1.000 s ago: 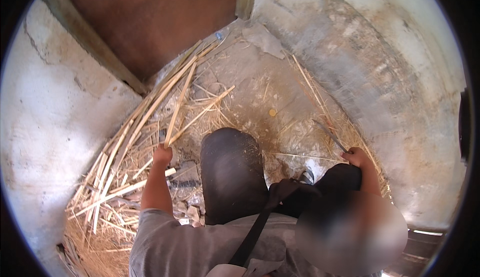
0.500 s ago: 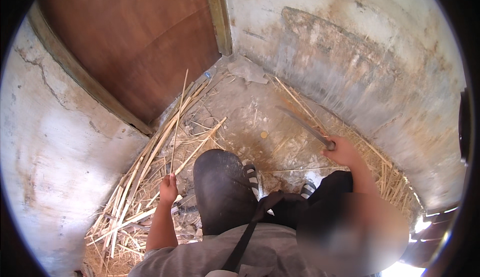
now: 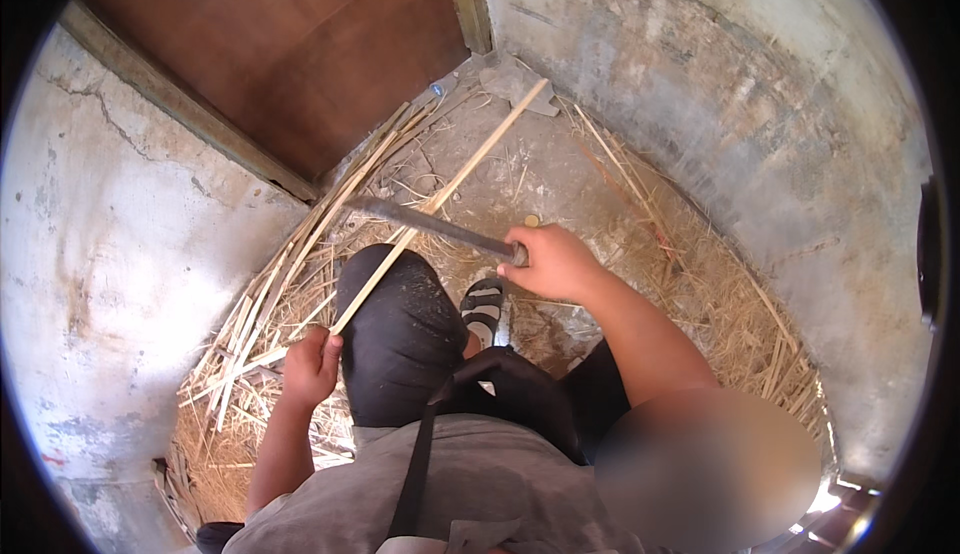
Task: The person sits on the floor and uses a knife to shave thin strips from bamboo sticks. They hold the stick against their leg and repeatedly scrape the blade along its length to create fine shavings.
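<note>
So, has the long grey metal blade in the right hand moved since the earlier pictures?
Yes: the blade has moved left, away from the stained pale right wall and toward the brown door.

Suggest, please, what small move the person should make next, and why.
Perhaps the right grip should slide the blade along the pale strip, away from the left grip: the blade crosses the strip in this view, though contact is unclear, and the left grip holds the strip's near end.
</note>
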Action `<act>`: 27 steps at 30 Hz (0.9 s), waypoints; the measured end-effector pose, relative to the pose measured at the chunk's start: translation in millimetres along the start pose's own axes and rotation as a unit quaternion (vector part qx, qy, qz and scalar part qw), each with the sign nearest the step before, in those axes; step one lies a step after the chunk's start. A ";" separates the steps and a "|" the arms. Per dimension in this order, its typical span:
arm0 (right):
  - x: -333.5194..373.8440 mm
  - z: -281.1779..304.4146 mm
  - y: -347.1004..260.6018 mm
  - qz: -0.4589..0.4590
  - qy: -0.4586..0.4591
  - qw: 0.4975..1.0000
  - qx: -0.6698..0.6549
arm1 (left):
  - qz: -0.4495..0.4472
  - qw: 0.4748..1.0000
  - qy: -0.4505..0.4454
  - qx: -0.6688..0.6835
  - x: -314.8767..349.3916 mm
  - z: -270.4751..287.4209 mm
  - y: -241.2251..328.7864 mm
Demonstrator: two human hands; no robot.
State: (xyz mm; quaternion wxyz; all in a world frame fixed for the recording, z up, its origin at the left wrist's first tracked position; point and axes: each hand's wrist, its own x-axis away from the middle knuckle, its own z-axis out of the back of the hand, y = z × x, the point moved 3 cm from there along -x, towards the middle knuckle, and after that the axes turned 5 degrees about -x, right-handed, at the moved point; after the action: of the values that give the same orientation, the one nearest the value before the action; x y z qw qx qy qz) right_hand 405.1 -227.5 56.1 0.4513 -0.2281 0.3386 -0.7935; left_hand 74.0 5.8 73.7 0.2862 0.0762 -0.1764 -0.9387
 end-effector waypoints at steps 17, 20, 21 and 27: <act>27.0 -17.7 4.4 0.016 0.022 0.999 0.017 | -0.036 0.991 -0.127 0.008 -2.3 13.8 50.5; 23.6 -10.8 15.1 -0.012 0.010 0.999 0.040 | -0.019 0.991 -0.122 0.043 -1.9 7.5 48.9; 20.8 -8.2 19.5 -0.025 0.015 0.998 0.048 | -0.024 0.992 -0.118 0.025 -3.9 7.1 49.2; 8.9 -4.3 32.4 -0.083 0.029 0.994 0.062 | -0.005 0.984 -0.153 -0.086 -36.8 -8.6 57.6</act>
State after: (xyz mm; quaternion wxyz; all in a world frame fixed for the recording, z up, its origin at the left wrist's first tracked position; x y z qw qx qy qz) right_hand 416.2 -245.6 29.6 0.3869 -0.2041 0.2815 -0.8541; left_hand 135.8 -20.4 88.8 0.2563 -0.0922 -0.1368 -0.9524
